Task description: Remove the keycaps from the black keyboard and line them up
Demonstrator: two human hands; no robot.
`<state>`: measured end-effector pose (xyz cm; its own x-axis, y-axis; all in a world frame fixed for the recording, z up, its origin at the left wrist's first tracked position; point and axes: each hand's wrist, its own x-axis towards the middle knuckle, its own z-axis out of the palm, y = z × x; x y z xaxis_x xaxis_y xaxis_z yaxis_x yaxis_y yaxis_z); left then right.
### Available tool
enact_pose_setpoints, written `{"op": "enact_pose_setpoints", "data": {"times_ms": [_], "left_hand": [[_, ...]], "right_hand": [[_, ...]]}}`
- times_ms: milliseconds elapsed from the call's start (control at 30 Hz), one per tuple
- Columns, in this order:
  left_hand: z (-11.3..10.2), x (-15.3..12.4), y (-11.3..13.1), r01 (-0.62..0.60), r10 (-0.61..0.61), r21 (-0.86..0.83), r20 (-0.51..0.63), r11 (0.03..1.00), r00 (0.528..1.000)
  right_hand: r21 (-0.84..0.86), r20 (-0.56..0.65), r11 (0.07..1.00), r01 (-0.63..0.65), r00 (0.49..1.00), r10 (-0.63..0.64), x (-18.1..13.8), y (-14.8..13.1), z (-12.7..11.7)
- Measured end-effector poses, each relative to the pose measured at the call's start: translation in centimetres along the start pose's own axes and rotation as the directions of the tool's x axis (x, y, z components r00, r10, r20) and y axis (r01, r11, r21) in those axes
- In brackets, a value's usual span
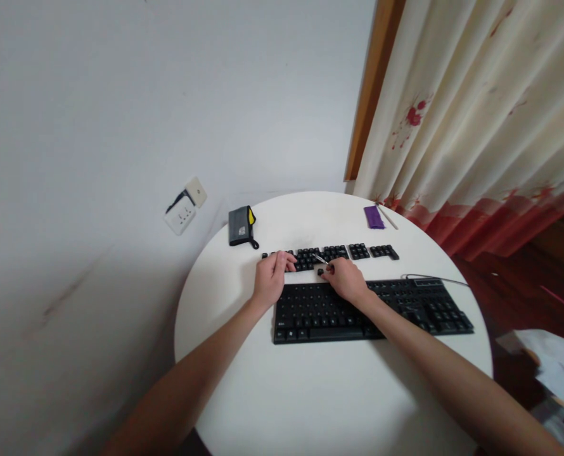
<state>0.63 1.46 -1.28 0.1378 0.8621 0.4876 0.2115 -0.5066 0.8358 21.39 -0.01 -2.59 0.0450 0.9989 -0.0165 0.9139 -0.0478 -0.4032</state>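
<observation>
My right hand is closed around a slim silver tool that looks like tweezers. Its tip points left, over a row of loose black keycaps. A single keycap sits just beside my right fingertips. My left hand rests at the left end of the row, fingers bent and a little apart, with nothing visible in them; it covers some keycaps. Nearest me lies a black keyboard with many keycaps off its upper left part. My right hand and forearm hide some of it.
The round white table stands against the wall. On it are a grey pouch at the back left, a purple cloth and a thin stick at the back right. The keyboard cable runs off the right edge.
</observation>
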Motion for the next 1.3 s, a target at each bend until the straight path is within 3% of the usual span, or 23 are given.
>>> {"op": "enact_pose_setpoints", "data": {"times_ms": [1000, 1133, 1300], "left_hand": [[0.0, 0.0, 0.5, 0.011, -0.011, 0.026, 0.003, 1.000, 1.000], [0.0, 0.0, 0.4, 0.006, -0.006, 0.029, 0.003, 1.000, 1.000], [0.1, -0.1, 0.2, 0.013, -0.013, 0.030, 0.018, 0.999, 1.000]], "right_hand": [[0.036, -0.024, 0.999, -0.013, 1.000, 0.014, 0.9, -1.3, -0.1], [0.237, -0.134, 0.967, 0.094, 0.989, -0.063, 0.3, -0.3, -1.8], [0.531, -0.260, 0.812, 0.242, 0.959, -0.116, -2.0, 2.1, -4.7]]}}
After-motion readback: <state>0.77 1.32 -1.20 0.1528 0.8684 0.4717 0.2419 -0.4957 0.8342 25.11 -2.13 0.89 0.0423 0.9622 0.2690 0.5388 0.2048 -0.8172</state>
